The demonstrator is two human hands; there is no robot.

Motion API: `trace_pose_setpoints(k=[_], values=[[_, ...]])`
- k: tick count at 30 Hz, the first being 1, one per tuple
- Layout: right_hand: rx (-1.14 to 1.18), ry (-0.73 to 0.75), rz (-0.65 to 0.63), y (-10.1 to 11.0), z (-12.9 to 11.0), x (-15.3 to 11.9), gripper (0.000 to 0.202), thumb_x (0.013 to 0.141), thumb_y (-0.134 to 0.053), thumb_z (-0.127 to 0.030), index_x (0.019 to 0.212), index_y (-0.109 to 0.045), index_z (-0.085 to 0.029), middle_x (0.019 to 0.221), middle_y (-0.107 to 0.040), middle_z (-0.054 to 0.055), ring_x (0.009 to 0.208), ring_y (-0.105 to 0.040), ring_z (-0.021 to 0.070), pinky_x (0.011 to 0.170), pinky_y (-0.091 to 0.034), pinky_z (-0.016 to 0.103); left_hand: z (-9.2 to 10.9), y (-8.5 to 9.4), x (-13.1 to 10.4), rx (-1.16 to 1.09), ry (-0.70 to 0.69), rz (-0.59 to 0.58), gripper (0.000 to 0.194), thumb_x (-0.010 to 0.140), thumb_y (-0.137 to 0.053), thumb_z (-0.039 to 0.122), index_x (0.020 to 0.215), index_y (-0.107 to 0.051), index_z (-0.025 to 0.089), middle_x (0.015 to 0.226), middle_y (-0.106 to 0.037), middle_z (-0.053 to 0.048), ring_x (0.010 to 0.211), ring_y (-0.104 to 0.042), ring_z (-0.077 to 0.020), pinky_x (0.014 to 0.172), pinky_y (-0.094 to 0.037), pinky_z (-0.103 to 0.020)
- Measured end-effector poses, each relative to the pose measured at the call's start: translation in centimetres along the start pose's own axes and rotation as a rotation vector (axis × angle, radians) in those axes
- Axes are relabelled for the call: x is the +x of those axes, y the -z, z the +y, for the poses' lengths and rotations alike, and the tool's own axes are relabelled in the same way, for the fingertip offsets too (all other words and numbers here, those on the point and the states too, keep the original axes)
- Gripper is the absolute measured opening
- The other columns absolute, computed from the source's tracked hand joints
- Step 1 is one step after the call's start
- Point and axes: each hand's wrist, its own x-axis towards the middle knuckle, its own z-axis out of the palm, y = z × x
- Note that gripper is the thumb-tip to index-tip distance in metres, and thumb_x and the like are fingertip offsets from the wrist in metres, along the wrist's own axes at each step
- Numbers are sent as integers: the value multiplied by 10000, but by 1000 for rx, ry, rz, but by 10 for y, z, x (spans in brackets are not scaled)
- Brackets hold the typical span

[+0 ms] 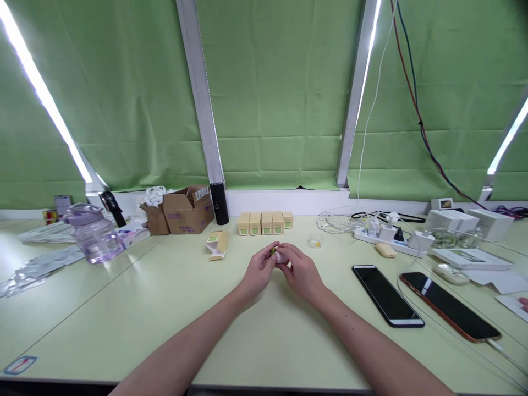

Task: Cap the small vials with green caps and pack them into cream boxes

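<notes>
My left hand and my right hand meet over the middle of the table, fingers closed round a small white object with a bit of yellow-green at its left end. Fingers cover much of it. Beyond my hands stands a row of several small tan boxes with green-edged labels. An opened tan box lies to the left of the row, its flap spread towards me. Right of the row sits a small clear plastic piece with something yellow in it.
At the left are a purple water bottle, a cardboard box and a black cylinder. Two phones, a power strip and tangled white cables lie at the right. Another person's fingertips show at the right edge.
</notes>
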Motion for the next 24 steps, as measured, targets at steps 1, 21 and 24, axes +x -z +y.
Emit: trace_pose_setpoints(k=[1,21,24], values=[[5,4,1,0,0,1,348,975,-538,-161,1300,-626,-244,1313,-678,126,1067,-722,240,705,-629,323,1,-1,0,7,0,8,553,940,-644,471,1385,-605,146,1389,-659,-170,1235,-666,-301,1063,-559,-478],[-17,103,31,3,-12,9,423,925,-478,-47,1299,-578,-215,1259,-694,140,1169,-683,260,912,-622,406,3,-18,-2,24,-25,179,498,936,-648,450,1339,-601,161,1286,-713,-144,1149,-702,-240,996,-583,-377],[-20,118,33,2,-13,10,439,917,-483,-40,1305,-573,-223,1262,-695,134,1159,-688,253,908,-622,395,2,-19,-3,41,-36,202,482,936,-650,426,1334,-601,158,1235,-729,-134,1141,-704,-235,991,-584,-368]])
